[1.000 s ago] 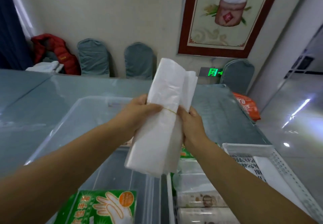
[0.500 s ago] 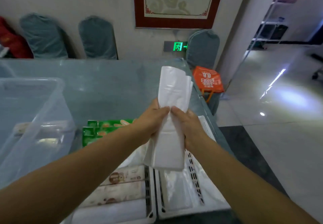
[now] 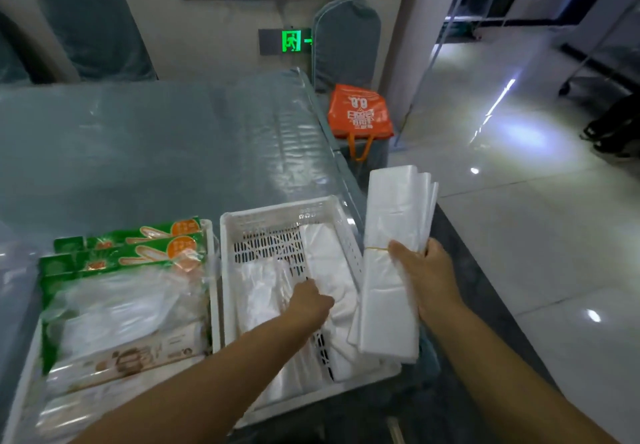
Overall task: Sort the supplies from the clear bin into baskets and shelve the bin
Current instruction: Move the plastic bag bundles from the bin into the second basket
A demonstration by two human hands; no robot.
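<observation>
The fingers of the left hand (image 3: pixel 310 300) are reached down into the right-hand white basket (image 3: pixel 277 213) and hidden behind the knuckles, so whether they are gripping anything cannot be told; the hand lies against the white plastic bags (image 3: pixel 325 263) inside. The fingers of the right hand (image 3: pixel 427 275) are curled round a folded bundle of white plastic bags (image 3: pixel 391 222), held upright just beside the basket's right wall, above the bench (image 3: pixel 156 145) edge. The bundle is seen as a long, flat, translucent white stack, bound at mid-height by a thin yellow rubber band (image 3: pixel 375 248), its upper layers fanned slightly.

At the left, a second white basket (image 3: pixel 209 229) is filled with green-headed packs of disposable gloves (image 3: pixel 128 253), clear film-wrapped packs and boxed rolls. The slotted right-hand basket is lined partly with clear and white bags, its perforated floor shown at the far left corner. An orange bag (image 3: pixel 360 112) is set beyond the bench.
</observation>
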